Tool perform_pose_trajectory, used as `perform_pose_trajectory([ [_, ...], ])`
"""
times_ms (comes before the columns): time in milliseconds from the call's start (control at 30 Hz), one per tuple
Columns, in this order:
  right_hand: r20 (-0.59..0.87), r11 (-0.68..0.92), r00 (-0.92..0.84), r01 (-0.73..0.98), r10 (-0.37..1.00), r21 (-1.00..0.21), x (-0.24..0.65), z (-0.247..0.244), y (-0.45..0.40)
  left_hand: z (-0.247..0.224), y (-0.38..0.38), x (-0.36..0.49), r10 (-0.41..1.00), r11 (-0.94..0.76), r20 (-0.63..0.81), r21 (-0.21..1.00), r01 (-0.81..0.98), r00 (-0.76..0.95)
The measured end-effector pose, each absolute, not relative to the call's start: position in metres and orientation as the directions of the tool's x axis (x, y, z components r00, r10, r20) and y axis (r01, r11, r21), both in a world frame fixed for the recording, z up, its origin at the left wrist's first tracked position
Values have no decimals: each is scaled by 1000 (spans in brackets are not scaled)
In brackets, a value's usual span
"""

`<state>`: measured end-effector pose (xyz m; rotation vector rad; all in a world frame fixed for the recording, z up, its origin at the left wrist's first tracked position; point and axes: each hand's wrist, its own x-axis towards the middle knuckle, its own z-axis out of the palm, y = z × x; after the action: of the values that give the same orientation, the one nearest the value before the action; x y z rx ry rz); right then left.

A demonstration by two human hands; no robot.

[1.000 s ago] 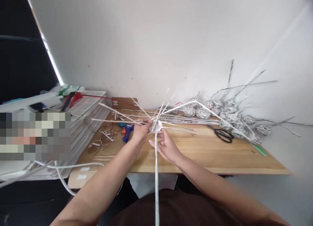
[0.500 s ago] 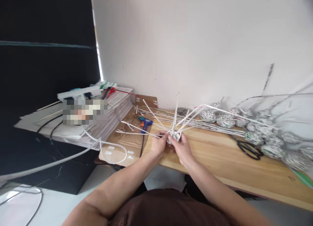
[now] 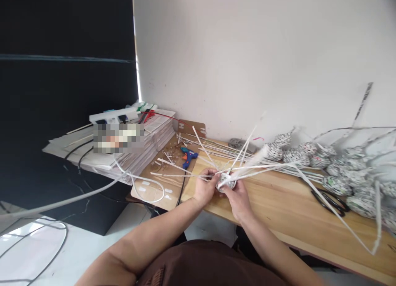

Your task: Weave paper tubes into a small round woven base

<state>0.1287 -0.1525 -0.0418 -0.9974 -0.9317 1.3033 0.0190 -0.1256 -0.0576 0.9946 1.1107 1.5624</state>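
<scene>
Between my hands is a small round woven paper piece point(image 3: 226, 182), held just above the front part of the wooden table point(image 3: 266, 203). Long white paper strips point(image 3: 244, 148) fan out from it to the left, up and to the right; one long strip bends down at the far right. My left hand point(image 3: 206, 188) grips its left side, thumb on top. My right hand point(image 3: 240, 198) closes on its lower right side, the fingertips partly hidden by the piece. Some strips on the right are blurred.
A blue glue gun point(image 3: 189, 156) lies on cardboard point(image 3: 157, 183) at left, beside stacked paper point(image 3: 154, 141) and cables. Paper rods point(image 3: 278, 166) lie behind my hands. Black scissors point(image 3: 331, 201) and woven paper shapes point(image 3: 340, 166) are at right.
The view has shifted, so the table items appear farther right. The strips on the right have swung lower, and one long strip now reaches across to the far right. Both hands still hold the piece.
</scene>
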Motion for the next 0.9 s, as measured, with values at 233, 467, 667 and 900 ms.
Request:
perform_pose_trajectory([
  [233, 36, 45, 33, -365, 999, -930, 134, -43, -154, -56, -121, 20, 954, -180, 108, 953, -243, -281],
  [467, -91, -79, -3, -520, 996, -850, 147, -35, -155, -57, -116, 18, 947, -188, 110, 952, -243, -302],
  [667, 124, 128, 32, -276, 992, -953, 154, -42, -156, -55, -114, 15, 951, -155, 74, 955, -255, -300],
  [900, -152, -236, -211, -465, 966, -853, 165, -33, -137, -55, -123, 16, 976, -110, 60, 964, -240, -209],
])
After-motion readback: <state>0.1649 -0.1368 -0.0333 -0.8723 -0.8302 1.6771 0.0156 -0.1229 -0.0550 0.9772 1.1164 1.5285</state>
